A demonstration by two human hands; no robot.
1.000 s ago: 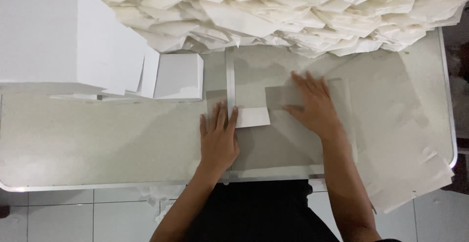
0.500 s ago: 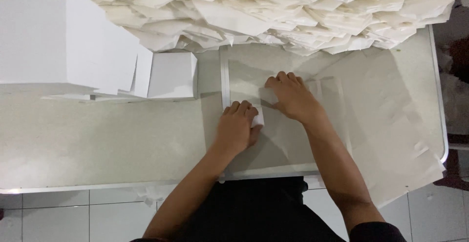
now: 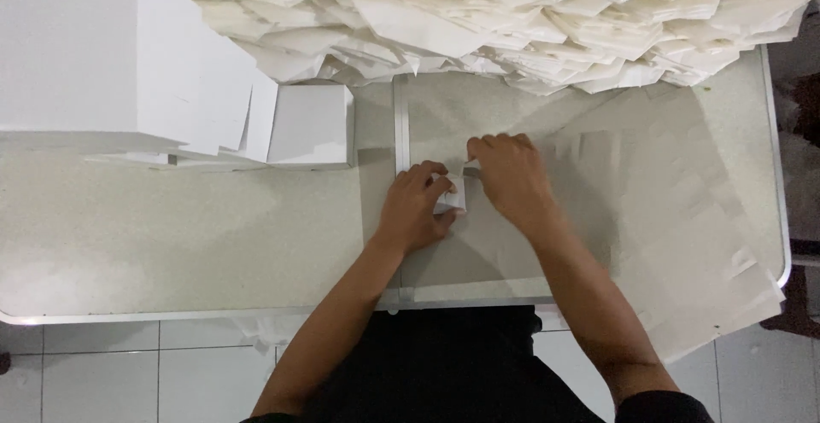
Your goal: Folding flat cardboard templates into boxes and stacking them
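White paper piece (image 3: 453, 194) pinched between left hand (image 3: 416, 210) and right hand (image 3: 511, 182) (fingers curled).

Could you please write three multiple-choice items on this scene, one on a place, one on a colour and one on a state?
1. Where is the paper heap?
A. along the table's far edge
B. on the floor
C. in a box

2. What colour is the small sheet between the hands?
A. red
B. white
C. black

3. How is that sheet?
A. lying untouched
B. torn in two
C. pinched by both hands

A: it spans the table top.
B: it is plain white.
C: left hand and right hand meet on it.
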